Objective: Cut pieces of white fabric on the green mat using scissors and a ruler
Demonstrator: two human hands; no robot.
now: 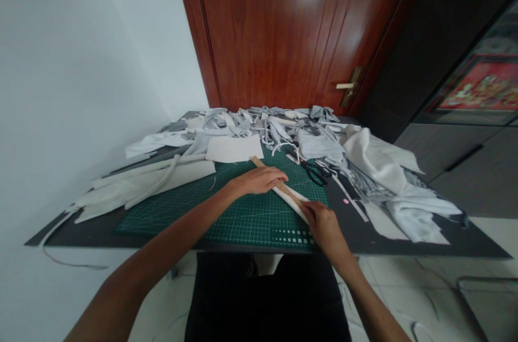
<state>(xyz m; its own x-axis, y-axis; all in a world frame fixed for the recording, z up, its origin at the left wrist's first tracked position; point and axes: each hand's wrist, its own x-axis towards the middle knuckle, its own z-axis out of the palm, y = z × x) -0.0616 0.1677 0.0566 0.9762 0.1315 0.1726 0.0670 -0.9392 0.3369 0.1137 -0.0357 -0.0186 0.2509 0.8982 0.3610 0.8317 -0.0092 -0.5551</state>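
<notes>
A narrow tan strip, flat and wood-like [258, 162], lies at a slant over the green cutting mat [243, 212]. Along its near part runs a white fabric strip [290, 202]. My left hand [263, 179] rests across the tan strip near its far end, fingers together and bent over it. Lower down, the near ends of both strips meet the closed fingers of my right hand [324, 223], which pinches them; the exact grip is hidden. Just beyond the left hand is a rectangular white fabric piece [234, 149]. Black-handled scissors [316, 173] lie to the right of the strips.
Grey and white fabric scraps [243, 121] are heaped along the table's back. Long white fabric pieces [162, 185] lie at left, and crumpled white cloth [376, 164] at right. A red-brown door [275, 29] stands behind the dark table [348, 234]. Thin offcuts litter the floor.
</notes>
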